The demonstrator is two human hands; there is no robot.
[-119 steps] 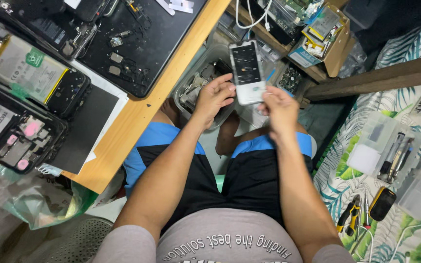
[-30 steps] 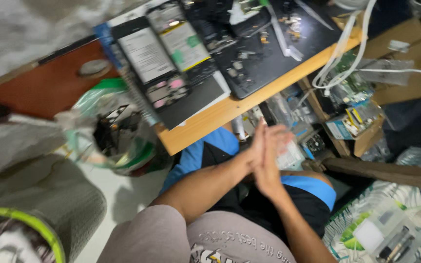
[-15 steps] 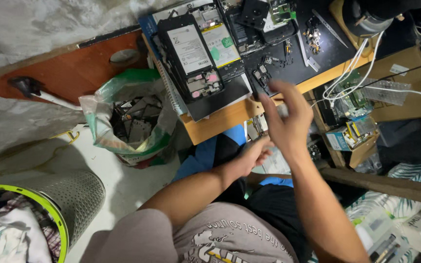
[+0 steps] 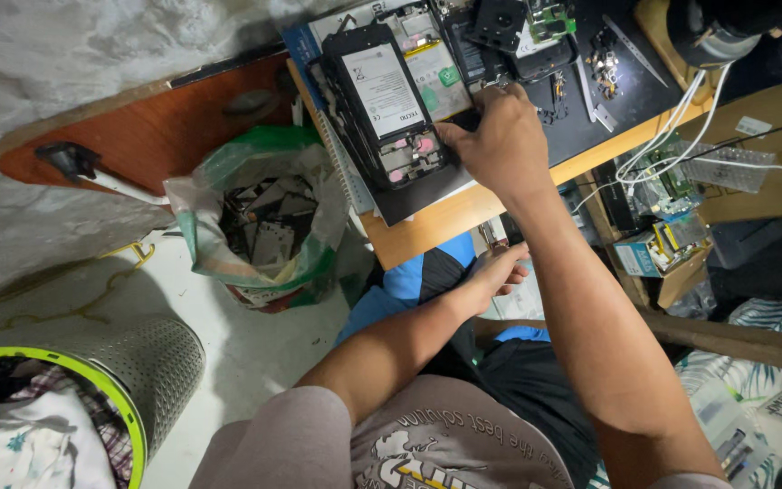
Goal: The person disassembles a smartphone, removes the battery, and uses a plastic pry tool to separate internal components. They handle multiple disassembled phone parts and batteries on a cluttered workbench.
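My right hand (image 4: 492, 136) reaches up onto the wooden table (image 4: 450, 217). Its fingers curl around the right edge of an opened phone (image 4: 382, 104) with its back off, which lies on a dark mat. A second opened phone (image 4: 432, 63) lies beside it. My left hand (image 4: 497, 276) stays low over my lap below the table edge, fingers spread on a pale flat thing (image 4: 525, 303) that is mostly hidden.
A green and white plastic bag (image 4: 260, 222) full of phone parts stands on the floor left of the table. A mesh basket (image 4: 92, 380) of laundry is at lower left. White cables (image 4: 681, 127), small parts and boxes (image 4: 658, 254) crowd the right side.
The view swung left and down from my lap to the table. My right hand left my left hand and rose to the opened phone. My left hand stayed low.
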